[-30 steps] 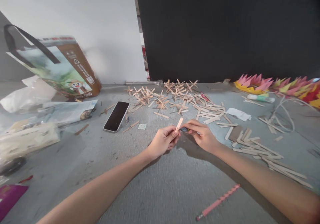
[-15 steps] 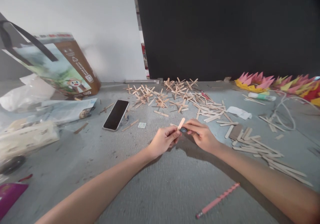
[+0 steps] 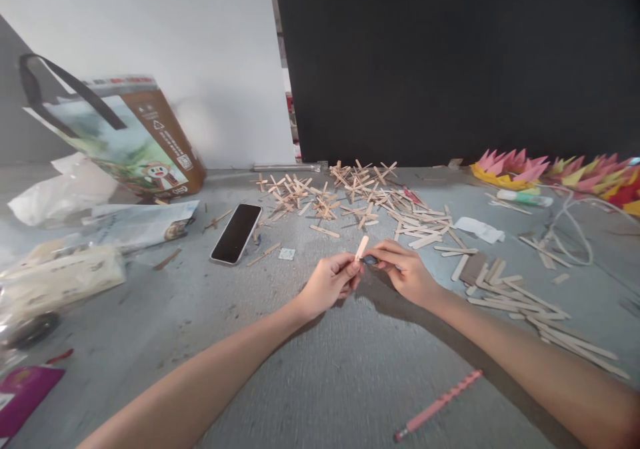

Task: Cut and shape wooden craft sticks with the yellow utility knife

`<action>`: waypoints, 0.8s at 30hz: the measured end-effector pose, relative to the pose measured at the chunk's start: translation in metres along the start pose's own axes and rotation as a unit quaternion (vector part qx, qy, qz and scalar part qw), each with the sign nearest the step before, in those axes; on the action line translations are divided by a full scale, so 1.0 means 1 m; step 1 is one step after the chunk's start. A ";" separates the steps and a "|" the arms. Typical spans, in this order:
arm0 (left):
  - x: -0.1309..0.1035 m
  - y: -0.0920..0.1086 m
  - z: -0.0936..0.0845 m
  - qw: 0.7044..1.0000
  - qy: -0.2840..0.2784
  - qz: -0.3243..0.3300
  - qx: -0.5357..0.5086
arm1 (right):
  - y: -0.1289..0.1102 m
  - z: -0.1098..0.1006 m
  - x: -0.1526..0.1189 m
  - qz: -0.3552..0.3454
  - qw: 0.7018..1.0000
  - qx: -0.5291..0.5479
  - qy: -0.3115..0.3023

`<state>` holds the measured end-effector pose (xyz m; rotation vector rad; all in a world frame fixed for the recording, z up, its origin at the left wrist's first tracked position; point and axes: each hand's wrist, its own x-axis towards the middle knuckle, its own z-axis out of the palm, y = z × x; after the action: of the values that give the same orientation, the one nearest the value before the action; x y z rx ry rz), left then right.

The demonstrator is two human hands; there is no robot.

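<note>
My left hand (image 3: 332, 281) is closed, pinching a wooden craft stick (image 3: 362, 246) that points up and away from me. Close against it, my right hand (image 3: 406, 272) grips a small dark rounded object (image 3: 370, 260) between thumb and fingers. That object touches or nearly touches the stick's side; its kind is too small to make out. Beyond both hands lies a heap of craft sticks joined into crosses and stars (image 3: 325, 202). Loose craft sticks (image 3: 520, 299) are spread to the right of my right hand.
A phone (image 3: 237, 233) lies left of centre, near a small patterned square (image 3: 287, 254). A pink twisted pencil (image 3: 440, 405) is in front of me. At left stand a printed bag (image 3: 145, 142) and plastic packets (image 3: 75, 275). Paper crowns (image 3: 510, 169), a glue stick (image 3: 525, 198) and a white cable (image 3: 565, 235) lie right.
The view has shifted slightly, so the table items sit a little further right and lower. Both hands keep nearly the same pose around the stick and the dark object.
</note>
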<state>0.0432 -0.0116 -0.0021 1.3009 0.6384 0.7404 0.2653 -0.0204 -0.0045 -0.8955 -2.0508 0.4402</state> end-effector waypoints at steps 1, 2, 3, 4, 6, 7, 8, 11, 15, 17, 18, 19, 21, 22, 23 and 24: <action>0.000 0.000 0.000 1.000 0.000 0.001 0.002 | 0.001 0.000 0.000 0.000 1.000 -0.002 -0.003; 0.000 0.000 0.000 1.000 0.002 0.002 0.005 | 0.001 0.001 -0.001 -0.002 1.000 -0.004 -0.005; -0.001 -0.001 0.000 1.000 0.003 0.002 0.009 | 0.001 0.001 -0.001 -0.004 1.000 -0.006 -0.006; -0.001 -0.001 0.000 1.000 0.004 0.001 0.014 | 0.001 0.002 -0.001 -0.007 1.000 -0.008 -0.009; -0.001 -0.001 0.000 1.000 0.006 -0.004 0.029 | 0.001 0.002 -0.002 -0.015 1.000 -0.012 -0.015; -0.001 -0.001 0.000 0.999 0.005 -0.006 0.036 | 0.000 0.003 -0.002 -0.019 1.000 -0.013 -0.017; -0.001 -0.001 0.000 0.999 0.004 -0.007 0.040 | 0.000 0.003 -0.002 -0.021 1.000 -0.014 -0.018; -0.001 -0.002 -0.001 0.999 -0.004 -0.004 0.032 | 0.000 0.002 -0.002 -0.020 1.000 -0.011 -0.018; 0.000 -0.002 -0.002 0.999 -0.027 0.006 0.018 | 0.001 0.002 -0.002 -0.017 0.999 -0.014 -0.025; -0.001 -0.002 -0.002 0.999 -0.029 0.009 0.033 | 0.003 0.002 -0.002 -0.015 0.999 -0.020 -0.029; -0.001 -0.002 -0.003 0.999 -0.028 0.007 0.045 | 0.003 0.002 -0.003 -0.017 0.999 -0.022 -0.030; -0.001 -0.002 -0.003 0.998 -0.028 0.001 0.057 | 0.004 0.002 -0.003 -0.020 0.999 -0.024 -0.030; 0.000 -0.003 -0.003 0.997 -0.029 -0.020 0.070 | 0.004 0.002 -0.004 -0.030 0.999 -0.028 -0.030; 0.000 -0.003 -0.003 0.997 -0.029 -0.031 0.070 | 0.004 0.002 -0.004 -0.034 0.998 -0.033 -0.030; 0.000 -0.004 -0.003 0.997 -0.029 -0.041 0.066 | 0.004 0.002 -0.004 -0.037 0.998 -0.039 -0.030; 0.001 -0.004 -0.003 0.997 -0.031 -0.047 0.060 | 0.004 0.002 -0.004 -0.037 0.998 -0.044 -0.030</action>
<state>0.0417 -0.0098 -0.0069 1.3888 0.6990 0.5894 0.2668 -0.0207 -0.0107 -0.8648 -2.1653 0.3432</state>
